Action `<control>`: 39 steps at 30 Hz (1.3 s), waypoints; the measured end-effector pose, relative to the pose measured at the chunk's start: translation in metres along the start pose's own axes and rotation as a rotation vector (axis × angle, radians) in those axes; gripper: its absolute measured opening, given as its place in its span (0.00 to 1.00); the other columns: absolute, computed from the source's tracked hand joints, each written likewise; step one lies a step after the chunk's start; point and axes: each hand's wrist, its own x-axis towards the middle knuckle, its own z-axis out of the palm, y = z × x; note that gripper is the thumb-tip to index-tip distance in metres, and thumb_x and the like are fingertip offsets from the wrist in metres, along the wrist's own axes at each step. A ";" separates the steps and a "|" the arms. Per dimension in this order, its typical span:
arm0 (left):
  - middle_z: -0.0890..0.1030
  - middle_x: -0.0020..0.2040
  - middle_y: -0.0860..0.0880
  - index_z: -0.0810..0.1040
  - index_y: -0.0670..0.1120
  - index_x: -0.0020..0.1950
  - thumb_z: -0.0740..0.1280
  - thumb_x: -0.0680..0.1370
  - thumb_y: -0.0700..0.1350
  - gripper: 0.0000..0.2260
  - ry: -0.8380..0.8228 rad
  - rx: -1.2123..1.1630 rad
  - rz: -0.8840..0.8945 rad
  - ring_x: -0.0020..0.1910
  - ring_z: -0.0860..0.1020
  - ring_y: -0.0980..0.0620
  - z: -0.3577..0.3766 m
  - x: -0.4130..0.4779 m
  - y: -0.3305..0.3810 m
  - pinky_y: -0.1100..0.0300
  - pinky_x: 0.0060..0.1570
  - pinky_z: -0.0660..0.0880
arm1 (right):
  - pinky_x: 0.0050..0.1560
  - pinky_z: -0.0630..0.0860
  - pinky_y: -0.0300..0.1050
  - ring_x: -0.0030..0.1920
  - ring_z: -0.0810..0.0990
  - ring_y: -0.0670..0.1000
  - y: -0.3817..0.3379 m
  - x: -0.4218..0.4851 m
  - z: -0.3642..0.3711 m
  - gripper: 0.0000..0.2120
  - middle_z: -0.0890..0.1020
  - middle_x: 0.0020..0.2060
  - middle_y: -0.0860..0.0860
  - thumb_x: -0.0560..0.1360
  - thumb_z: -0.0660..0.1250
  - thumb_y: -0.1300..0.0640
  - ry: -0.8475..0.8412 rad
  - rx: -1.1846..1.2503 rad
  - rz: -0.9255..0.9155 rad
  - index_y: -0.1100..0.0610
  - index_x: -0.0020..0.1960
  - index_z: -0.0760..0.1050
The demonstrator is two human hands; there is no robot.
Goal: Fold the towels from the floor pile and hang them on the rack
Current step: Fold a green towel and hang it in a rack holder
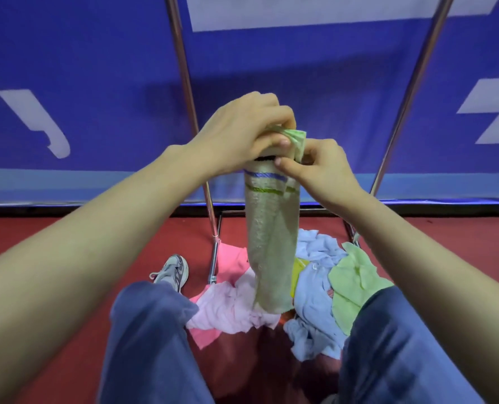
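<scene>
A pale green towel [271, 243] with a blue and a green stripe hangs in a narrow folded strip in front of me. My left hand [242, 132] grips its bunched top edge from above. My right hand [324, 167] pinches the same top edge from the right side. Below it a pile of towels lies on the red floor: pink ones [230, 307], light blue ones [315, 301] and a light green one [356, 284]. The rack's two metal uprights [190, 91] [411, 91] rise behind the pile; its top bar is out of view.
A blue banner wall [67, 83] with white lettering stands right behind the rack. The rack's base bars [213, 258] rest on the red floor [67, 243]. My knees in blue trousers [152, 339] and a grey sneaker [172, 271] flank the pile.
</scene>
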 end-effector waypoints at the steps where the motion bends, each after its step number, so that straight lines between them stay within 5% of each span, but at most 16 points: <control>1: 0.75 0.47 0.49 0.80 0.48 0.54 0.64 0.78 0.54 0.12 0.006 0.005 0.001 0.45 0.70 0.47 0.000 -0.002 0.000 0.43 0.45 0.74 | 0.31 0.61 0.41 0.29 0.63 0.44 -0.001 -0.005 0.001 0.13 0.70 0.24 0.49 0.75 0.70 0.53 -0.005 -0.029 -0.014 0.59 0.35 0.75; 4: 0.75 0.49 0.47 0.82 0.49 0.53 0.66 0.77 0.54 0.12 0.024 -0.003 0.010 0.46 0.72 0.46 0.000 -0.006 0.000 0.43 0.47 0.73 | 0.33 0.62 0.46 0.30 0.64 0.46 -0.005 -0.015 0.002 0.16 0.74 0.28 0.59 0.76 0.67 0.51 -0.020 -0.069 -0.046 0.60 0.35 0.76; 8: 0.74 0.52 0.48 0.82 0.51 0.53 0.67 0.76 0.54 0.11 0.083 -0.021 -0.030 0.49 0.72 0.47 0.006 -0.012 0.000 0.42 0.50 0.73 | 0.35 0.71 0.51 0.28 0.73 0.54 -0.009 -0.017 0.002 0.19 0.74 0.23 0.52 0.79 0.64 0.54 0.035 -0.104 -0.021 0.62 0.32 0.73; 11: 0.74 0.51 0.49 0.79 0.47 0.52 0.70 0.75 0.48 0.09 0.309 -0.109 -0.173 0.49 0.73 0.51 0.021 -0.029 0.012 0.49 0.50 0.74 | 0.39 0.76 0.56 0.32 0.78 0.61 -0.011 -0.017 0.006 0.20 0.79 0.26 0.57 0.79 0.63 0.53 0.064 -0.086 -0.014 0.62 0.31 0.72; 14: 0.74 0.45 0.51 0.74 0.45 0.47 0.71 0.73 0.41 0.07 0.488 -0.260 -0.388 0.38 0.72 0.57 0.050 -0.061 0.029 0.59 0.43 0.73 | 0.38 0.74 0.54 0.31 0.75 0.61 -0.009 -0.022 0.010 0.21 0.76 0.24 0.58 0.78 0.64 0.54 0.079 -0.094 0.001 0.61 0.28 0.68; 18: 0.74 0.41 0.55 0.69 0.54 0.45 0.67 0.71 0.48 0.08 0.272 -0.332 -0.500 0.32 0.74 0.56 0.085 -0.095 0.050 0.50 0.38 0.76 | 0.33 0.60 0.50 0.30 0.59 0.51 -0.012 -0.028 0.015 0.25 0.63 0.23 0.56 0.78 0.65 0.53 0.075 -0.112 0.032 0.56 0.26 0.59; 21: 0.75 0.43 0.57 0.68 0.54 0.47 0.65 0.69 0.57 0.12 0.179 -0.307 -0.583 0.35 0.74 0.57 0.094 -0.099 0.062 0.53 0.39 0.75 | 0.32 0.56 0.47 0.30 0.56 0.49 -0.015 -0.031 0.018 0.26 0.59 0.22 0.49 0.78 0.66 0.53 0.060 -0.134 0.061 0.55 0.26 0.57; 24: 0.77 0.45 0.56 0.67 0.52 0.50 0.69 0.71 0.54 0.14 0.192 -0.319 -0.654 0.40 0.78 0.49 0.102 -0.094 0.067 0.49 0.41 0.75 | 0.29 0.56 0.43 0.29 0.56 0.49 -0.018 -0.033 0.019 0.26 0.58 0.21 0.48 0.78 0.66 0.54 0.084 -0.124 0.090 0.54 0.27 0.57; 31: 0.79 0.43 0.49 0.66 0.49 0.49 0.64 0.74 0.45 0.08 0.225 -0.355 -0.741 0.44 0.77 0.38 0.116 -0.085 0.065 0.44 0.42 0.73 | 0.39 0.67 0.54 0.34 0.67 0.57 -0.023 -0.034 0.022 0.23 0.72 0.32 0.66 0.78 0.66 0.54 0.162 -0.152 0.092 0.69 0.33 0.68; 39: 0.73 0.32 0.53 0.72 0.48 0.42 0.67 0.69 0.38 0.07 0.347 -0.350 -0.774 0.34 0.72 0.51 0.122 -0.101 0.047 0.50 0.40 0.73 | 0.40 0.80 0.60 0.38 0.81 0.66 0.003 -0.027 0.028 0.31 0.80 0.33 0.67 0.73 0.61 0.37 0.176 -0.036 0.266 0.68 0.35 0.71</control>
